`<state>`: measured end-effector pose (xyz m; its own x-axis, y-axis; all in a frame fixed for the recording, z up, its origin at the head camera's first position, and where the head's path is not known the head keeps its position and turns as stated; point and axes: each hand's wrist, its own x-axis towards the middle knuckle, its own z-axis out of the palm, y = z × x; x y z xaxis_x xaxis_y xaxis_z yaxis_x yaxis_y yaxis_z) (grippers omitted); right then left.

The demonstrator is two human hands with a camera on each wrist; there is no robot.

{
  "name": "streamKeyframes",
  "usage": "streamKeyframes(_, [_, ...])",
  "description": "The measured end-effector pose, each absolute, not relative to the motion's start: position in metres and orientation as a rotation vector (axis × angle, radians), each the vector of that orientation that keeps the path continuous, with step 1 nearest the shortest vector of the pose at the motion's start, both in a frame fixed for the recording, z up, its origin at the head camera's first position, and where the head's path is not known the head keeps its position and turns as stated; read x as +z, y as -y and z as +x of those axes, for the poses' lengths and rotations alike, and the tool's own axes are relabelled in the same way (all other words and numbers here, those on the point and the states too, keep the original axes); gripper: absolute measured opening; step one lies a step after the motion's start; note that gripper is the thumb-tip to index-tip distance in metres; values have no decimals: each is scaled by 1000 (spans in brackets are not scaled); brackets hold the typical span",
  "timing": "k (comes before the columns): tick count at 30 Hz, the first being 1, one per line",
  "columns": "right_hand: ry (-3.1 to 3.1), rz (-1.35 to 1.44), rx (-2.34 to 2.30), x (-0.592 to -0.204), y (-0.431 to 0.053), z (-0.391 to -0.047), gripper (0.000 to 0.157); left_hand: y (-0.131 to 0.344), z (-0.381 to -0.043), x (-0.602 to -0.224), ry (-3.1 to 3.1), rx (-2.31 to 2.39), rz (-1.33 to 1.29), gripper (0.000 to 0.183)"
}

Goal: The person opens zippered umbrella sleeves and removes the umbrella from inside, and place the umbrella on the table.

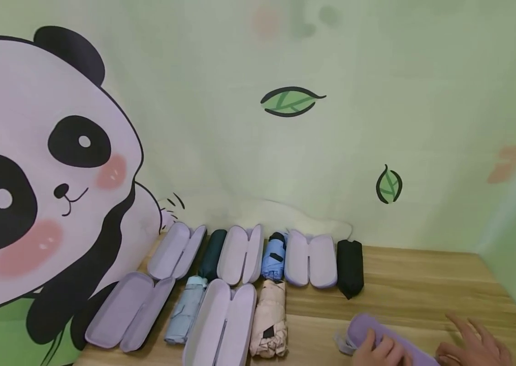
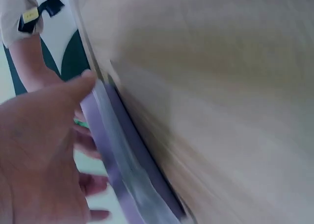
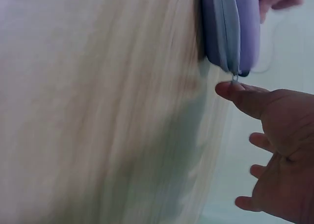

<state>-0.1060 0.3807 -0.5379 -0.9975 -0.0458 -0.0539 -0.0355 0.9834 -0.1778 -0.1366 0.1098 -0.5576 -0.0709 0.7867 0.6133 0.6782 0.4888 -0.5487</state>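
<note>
A long purple zip case lies at the front right of the wooden table, with a pale strap at its left end. My left hand grips it, thumb along the grey zipper and fingers on the far side in the left wrist view. At the case's other end, my right hand pinches the small zipper pull between thumb and forefinger. Its other fingers are spread apart. The zipper looks closed along the part that shows; the case's inside is hidden.
Several opened lilac cases, such as one, stand left on the table. Between them lie folded umbrellas: dark green, blue, black, light blue and beige. A panda-printed cloth hangs behind.
</note>
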Motion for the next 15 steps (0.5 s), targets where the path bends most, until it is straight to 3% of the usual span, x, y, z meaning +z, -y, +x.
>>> streamKeyframes(2, [-3157,-141,-261,-535,-374,-111,18,-103,-143,-541,2000,255,-1431,24])
streamKeyframes(7, [-3259,-181,-301,-528,-357,-122,14,-96,-164,-516,2657,415,-1723,60])
streamKeyframes(11, [-3261,-97,-388,-524,-354,-128,3,-102,-172,-521,2779,328,-1627,54])
streamKeyframes(15, [-3265,-73,-343,-521,-360,-131,9,-109,-172,-524,2829,198,-1527,45])
